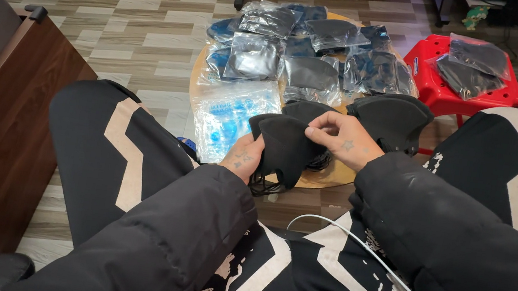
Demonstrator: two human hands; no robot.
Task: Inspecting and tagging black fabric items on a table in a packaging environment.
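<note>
Seated, looking down past black trousers with pale stripes toward a low round wooden counter [195, 82]. Left hand [244, 157] closed on the lower edge of a black face mask [282, 147], fingers curled under it. Right hand [344, 139] pinching the same mask at its upper edge, thumb and fingertips pressed together on the fabric. Mask held folded, just above the near rim of the counter, between the knees. Directly behind it, a loose stack of black masks [390, 118] on the counter, fanned and unwrapped. Farther back, many clear plastic bags of masks [313, 45] covering most of the counter top, with a flat empty-looking clear bag [229, 118] at the near left. To the right, a red plastic stool [442, 90] bearing more bagged masks [476, 64]. White cable [354, 240] trailing across the lap.
</note>
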